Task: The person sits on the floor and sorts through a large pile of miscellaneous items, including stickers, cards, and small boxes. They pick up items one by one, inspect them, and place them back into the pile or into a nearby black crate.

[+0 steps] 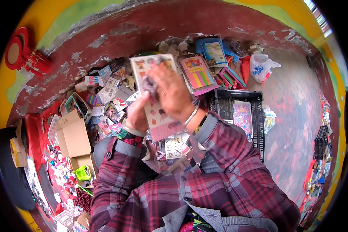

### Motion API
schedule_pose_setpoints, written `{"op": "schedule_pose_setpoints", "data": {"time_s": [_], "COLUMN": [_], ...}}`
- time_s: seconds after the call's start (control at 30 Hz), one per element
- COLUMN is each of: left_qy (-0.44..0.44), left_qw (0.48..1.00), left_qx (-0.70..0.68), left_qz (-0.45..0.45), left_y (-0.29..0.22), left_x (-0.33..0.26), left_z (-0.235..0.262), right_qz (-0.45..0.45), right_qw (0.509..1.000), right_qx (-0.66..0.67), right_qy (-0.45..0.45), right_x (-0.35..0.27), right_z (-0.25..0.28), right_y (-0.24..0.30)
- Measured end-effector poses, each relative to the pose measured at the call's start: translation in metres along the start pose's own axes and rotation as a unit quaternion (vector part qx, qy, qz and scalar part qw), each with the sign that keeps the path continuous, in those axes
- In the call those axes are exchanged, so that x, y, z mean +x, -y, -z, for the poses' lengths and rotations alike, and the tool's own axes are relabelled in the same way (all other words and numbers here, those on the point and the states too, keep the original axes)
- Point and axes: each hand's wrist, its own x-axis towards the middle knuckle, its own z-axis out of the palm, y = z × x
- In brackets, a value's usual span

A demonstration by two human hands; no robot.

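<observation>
A white sticker sheet [157, 120] with small colourful pictures and a pink lower band is held up in front of me, slightly tilted. My left hand [137, 114] grips it by its left edge. Over the sheet's face lies my right hand [172, 91], blurred by motion, pressing a crumpled dark grey cloth [149, 85] against it. Just right of the sheet, a pink pack with coloured strips [199, 73] rests on the heap. Below my hands, more cards [173, 149] lie between my legs.
A black plastic crate [258, 116] with a colourful pack inside stands at right. Cards and packets [110, 91] pile along the peeling red wall [150, 23]. Left are an open cardboard box [74, 133] and a red stool [34, 60]. A white plastic bag [262, 67] sits far right.
</observation>
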Motion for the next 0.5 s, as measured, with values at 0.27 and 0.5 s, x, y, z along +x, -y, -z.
{"op": "schedule_pose_setpoints", "data": {"time_s": [0.27, 0.5], "left_qy": [0.046, 0.053], "left_qw": [0.980, 0.976], "left_qx": [-0.171, -0.189], "left_qz": [-0.090, -0.095], "left_y": [-0.026, -0.026], "left_x": [0.009, 0.014], "left_z": [0.015, 0.029], "right_qz": [0.037, 0.073], "right_qw": [0.995, 0.994], "right_qx": [0.044, 0.018], "right_qy": [0.078, 0.076], "right_x": [-0.025, -0.023], "right_z": [-0.016, -0.017], "right_y": [0.038, 0.028]}}
